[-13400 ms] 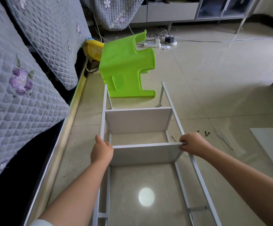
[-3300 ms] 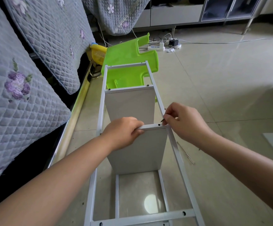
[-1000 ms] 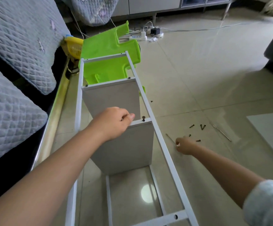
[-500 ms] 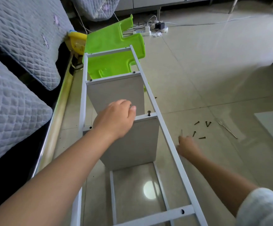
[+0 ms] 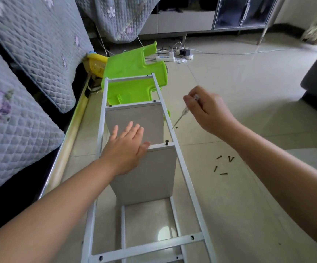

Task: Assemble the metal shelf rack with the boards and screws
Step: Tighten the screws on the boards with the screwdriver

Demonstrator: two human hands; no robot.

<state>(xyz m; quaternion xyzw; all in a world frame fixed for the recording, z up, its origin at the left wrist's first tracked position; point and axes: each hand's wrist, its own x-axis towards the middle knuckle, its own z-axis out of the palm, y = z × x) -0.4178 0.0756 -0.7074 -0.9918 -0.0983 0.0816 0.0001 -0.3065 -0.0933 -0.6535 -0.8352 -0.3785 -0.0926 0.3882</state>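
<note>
The right hand [image 5: 208,111] has come up from the floor, where it was reaching among the loose screws [image 5: 223,165] half a second ago, and now its fingers [image 5: 190,100] pinch a thin screwdriver [image 5: 181,115], tip slanting down toward the frame rail [image 5: 174,137]. The left hand [image 5: 124,147] has opened: its fingers are spread and straight, palm resting on the near board's [image 5: 153,173] top edge. Just beside its thumb a screw [image 5: 166,142] stands in the rail. The far board [image 5: 134,118] sits beyond the fingertips. No writing is legible.
</note>
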